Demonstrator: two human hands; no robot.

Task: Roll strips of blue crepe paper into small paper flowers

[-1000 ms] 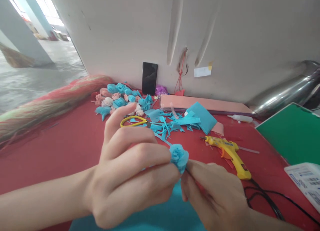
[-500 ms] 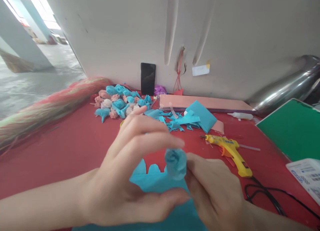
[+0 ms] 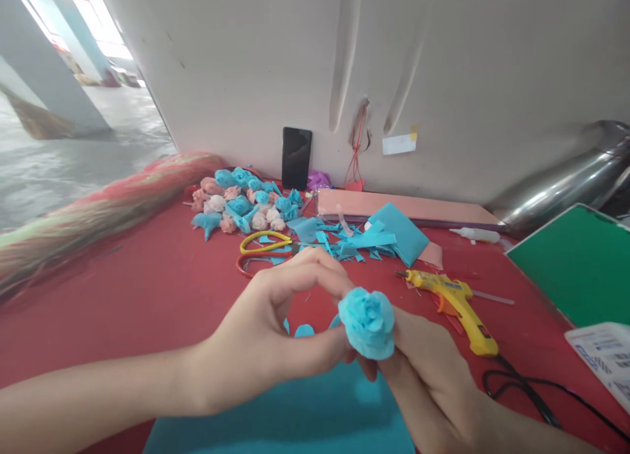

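Observation:
A rolled blue crepe-paper flower sits between both my hands above the red table. My left hand pinches the flower's left side with thumb and fingers closed. My right hand grips its base from the right, fingers closed. A scalloped blue paper strip trails from the flower toward the blue sheet in front of me.
A pile of finished blue and pink paper flowers lies at the back left. Yellow-handled scissors, blue scraps, a yellow glue gun with black cord, a phone, a green board and a glue bottle surround them.
My left hand's fingers, spread half a second ago, have closed onto the flower. The flower has grown fuller and turned more toward me as the strip wound on.

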